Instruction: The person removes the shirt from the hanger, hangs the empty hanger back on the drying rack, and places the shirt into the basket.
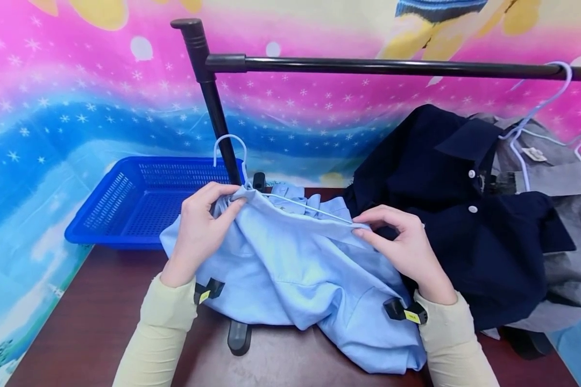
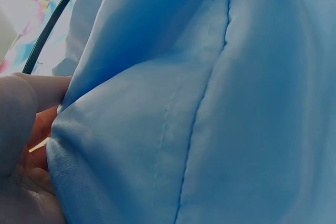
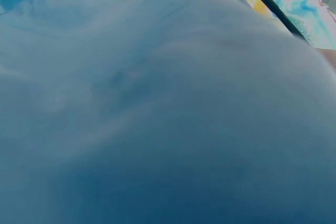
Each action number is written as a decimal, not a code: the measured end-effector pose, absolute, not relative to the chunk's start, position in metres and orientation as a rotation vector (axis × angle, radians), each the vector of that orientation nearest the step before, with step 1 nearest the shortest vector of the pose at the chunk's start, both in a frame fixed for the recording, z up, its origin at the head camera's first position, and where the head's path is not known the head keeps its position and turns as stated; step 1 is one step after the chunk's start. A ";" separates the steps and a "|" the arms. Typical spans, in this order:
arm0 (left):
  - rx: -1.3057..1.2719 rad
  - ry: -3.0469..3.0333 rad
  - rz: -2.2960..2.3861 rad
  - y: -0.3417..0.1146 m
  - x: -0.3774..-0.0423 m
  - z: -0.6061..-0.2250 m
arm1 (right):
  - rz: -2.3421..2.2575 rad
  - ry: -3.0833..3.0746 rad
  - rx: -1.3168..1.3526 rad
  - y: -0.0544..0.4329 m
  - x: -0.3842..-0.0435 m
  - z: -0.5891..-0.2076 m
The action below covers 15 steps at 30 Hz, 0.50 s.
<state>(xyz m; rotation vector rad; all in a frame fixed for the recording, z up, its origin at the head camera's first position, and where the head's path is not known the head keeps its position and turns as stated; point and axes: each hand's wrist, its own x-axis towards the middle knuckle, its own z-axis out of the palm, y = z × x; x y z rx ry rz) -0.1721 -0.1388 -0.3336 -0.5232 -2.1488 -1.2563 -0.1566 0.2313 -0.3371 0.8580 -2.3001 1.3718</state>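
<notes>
A light blue shirt (image 1: 290, 258) hangs bunched between my two hands above the table. A pale hanger (image 1: 230, 137) is partly inside it; its hook sticks up past the cloth and a thin bar runs along the upper edge. Beside the hook, my left hand (image 1: 198, 226) pinches the shirt's edge between thumb and fingers. The left wrist view shows that hand's fingers (image 2: 44, 90) gripping folded, stitched cloth. My right hand (image 1: 402, 242) pinches the edge farther right, by the bar's end. Blue cloth (image 3: 173, 108) fills most of the right wrist view, hiding the right fingertips.
Behind the shirt stands a black rack with a horizontal rail (image 1: 368, 66) and upright post (image 1: 213, 102). A navy shirt (image 1: 445, 226) and a grey garment (image 1: 571, 258) hang at right, near a lilac hanger (image 1: 537, 115). A blue basket (image 1: 101, 236) sits left on the brown table (image 1: 87, 312).
</notes>
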 end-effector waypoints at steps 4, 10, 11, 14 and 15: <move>-0.523 -2.148 -1.242 -0.140 -0.171 -0.334 | 1.362 -2.270 0.864 0.229 -0.155 -0.335; -0.522 -2.133 -1.233 -0.141 -0.168 -0.334 | 1.345 -2.237 0.886 0.217 -0.143 -0.319; -0.522 -2.133 -1.234 -0.141 -0.168 -0.334 | 1.341 -2.231 0.886 0.215 -0.142 -0.317; -0.516 -2.129 -1.241 -0.142 -0.167 -0.336 | 1.324 -2.211 0.898 0.213 -0.140 -0.315; -0.514 -2.125 -1.242 -0.142 -0.166 -0.337 | 1.319 -2.203 0.903 0.213 -0.140 -0.316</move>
